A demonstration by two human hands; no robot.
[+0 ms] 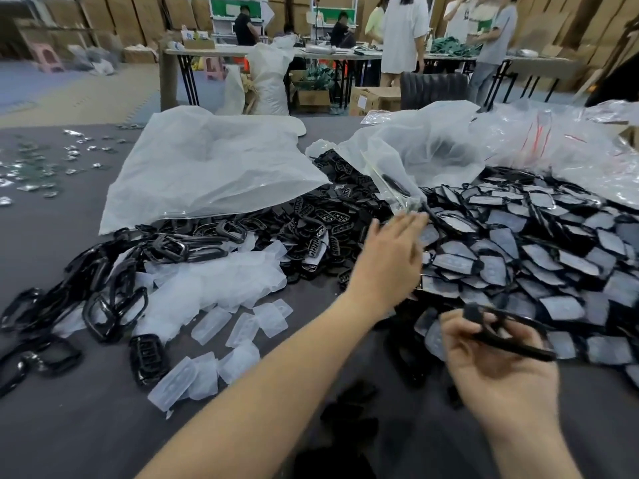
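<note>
In the lower right of the frame, my right hand is curling its fingers and thumb around a thin black frame, holding it just above the grey table. The frame is tilting, with one end between my fingertips and the other poking out to the right.

My left arm is stretching from the bottom edge up toward the centre. My left hand is lying open, with fingers straight and apart, and is gripping nothing. Its fingertips are reaching the lower end of a small clear bag with a dark piece inside. The blur is keeping me from telling whether they are touching it.

A heap of flat grey-faced pieces is spreading over the right side of the table. Black grille parts are lying in the centre and black rings are piling up at the left. Clear plastic trays are lying between the rings and my left arm. A big white sack is sagging over the parts in the upper middle. People are standing at tables along the top edge.
</note>
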